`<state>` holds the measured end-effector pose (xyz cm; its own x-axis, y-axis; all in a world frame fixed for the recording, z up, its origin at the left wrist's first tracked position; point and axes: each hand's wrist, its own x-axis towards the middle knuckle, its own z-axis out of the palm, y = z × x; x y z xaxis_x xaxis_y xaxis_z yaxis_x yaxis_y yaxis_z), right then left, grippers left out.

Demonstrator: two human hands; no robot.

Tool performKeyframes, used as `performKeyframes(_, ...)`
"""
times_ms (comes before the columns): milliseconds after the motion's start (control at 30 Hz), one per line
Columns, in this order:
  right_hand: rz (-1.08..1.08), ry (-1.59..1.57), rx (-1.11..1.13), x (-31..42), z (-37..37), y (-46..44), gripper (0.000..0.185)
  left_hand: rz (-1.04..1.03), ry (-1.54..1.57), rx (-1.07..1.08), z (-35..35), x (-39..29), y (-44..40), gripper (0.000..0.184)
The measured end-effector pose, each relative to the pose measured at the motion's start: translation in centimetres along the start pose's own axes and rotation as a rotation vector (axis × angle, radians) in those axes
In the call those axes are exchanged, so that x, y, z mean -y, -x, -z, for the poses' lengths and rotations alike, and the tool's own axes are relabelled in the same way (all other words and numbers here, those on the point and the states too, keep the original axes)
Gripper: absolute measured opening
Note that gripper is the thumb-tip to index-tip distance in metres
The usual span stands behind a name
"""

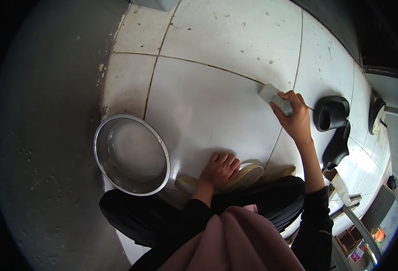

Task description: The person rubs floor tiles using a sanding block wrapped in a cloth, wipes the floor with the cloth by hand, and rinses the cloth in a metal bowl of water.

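Note:
My right hand [294, 115] is closed around a greyish sponge [276, 98] with a rough, speckled side, gripping its near end. The sponge touches the white floor tiles [208, 106] close to a dark grout line. Lower in view, my left hand [220, 168] rests fingertips down on the tile, fingers slightly bent and a little apart, with no object seen in it. Just beside that hand are the pale, yellowish sandals [248, 174] at my feet, partly hidden by my dark trousers. A round metal basin [132, 155] with whitish liquid stands to the left.
Black slip-on shoes [332, 115] stand on the tiles to the right. A dark grey surface [49, 135] with small specks fills the left side. Beyond the shoes is a round dark-topped object [377, 115]. A metal frame [361, 230] stands at lower right.

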<state>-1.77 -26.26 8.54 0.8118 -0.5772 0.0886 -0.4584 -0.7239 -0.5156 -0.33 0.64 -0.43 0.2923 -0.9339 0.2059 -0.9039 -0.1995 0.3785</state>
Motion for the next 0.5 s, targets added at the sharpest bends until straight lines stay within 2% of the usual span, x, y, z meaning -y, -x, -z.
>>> performKeyframes(67,-0.007,-0.076,-0.013,-2.2,0.5,1.1,0.029,-0.012,0.02,-0.019,0.1,0.1,-0.2,0.018)
performKeyframes(167,-0.007,-0.072,-0.045,-1.0,-0.6,0.9,0.029,-0.011,0.033,-0.026,0.2,0.1,-0.2,0.017)
performKeyframes(500,0.194,-0.175,0.03,10.7,-11.1,-7.0,0.036,-0.011,0.033,0.017,0.2,0.1,-0.3,0.018)
